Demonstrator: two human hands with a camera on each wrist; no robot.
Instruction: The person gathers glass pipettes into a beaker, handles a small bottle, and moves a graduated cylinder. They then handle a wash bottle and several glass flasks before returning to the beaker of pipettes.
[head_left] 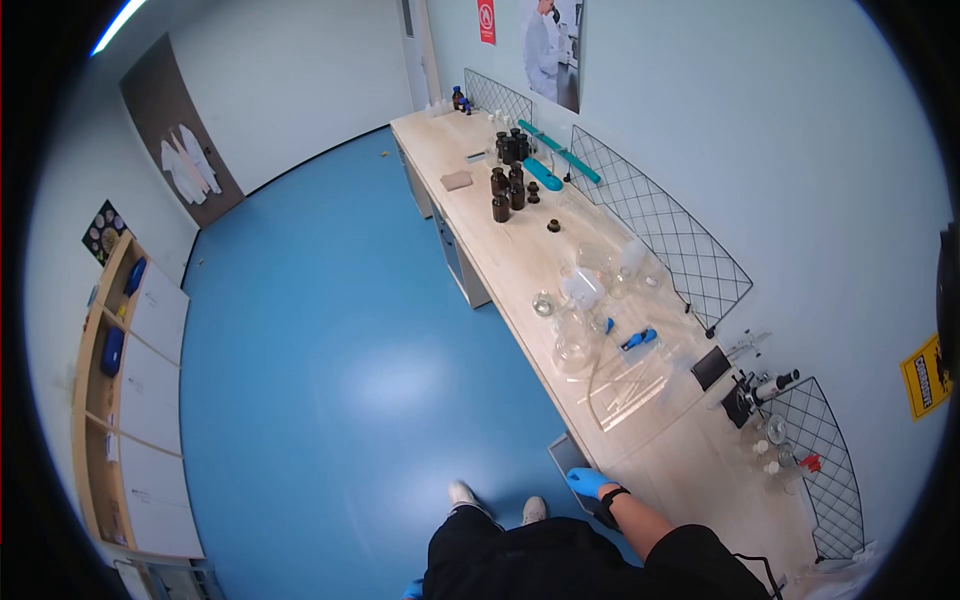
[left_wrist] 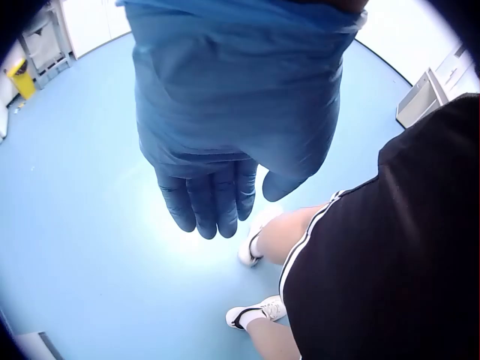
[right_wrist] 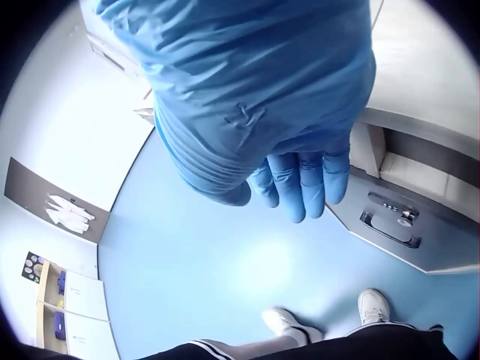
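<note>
Blue-gloved, the left hand (left_wrist: 232,112) hangs over the floor with fingers loosely extended and holds nothing; only a sliver of this hand (head_left: 412,590) shows at the head view's bottom edge. The right hand (head_left: 588,483), also gloved in blue, is at the bench's front edge beside a grey drawer (head_left: 565,456) that stands out from the bench. In the right wrist view the right hand (right_wrist: 262,97) has loosely bent fingers with nothing in them, left of the drawer's black handle (right_wrist: 390,229) and apart from it.
The long wooden bench (head_left: 640,468) carries brown bottles (head_left: 501,208), clear glassware (head_left: 573,345), blue-handled tools (head_left: 638,340), glass rods or tubes, a microscope (head_left: 748,392) and wire racks (head_left: 690,255) by the wall. Shelved cabinets (head_left: 150,400) stand across the blue floor (head_left: 320,380).
</note>
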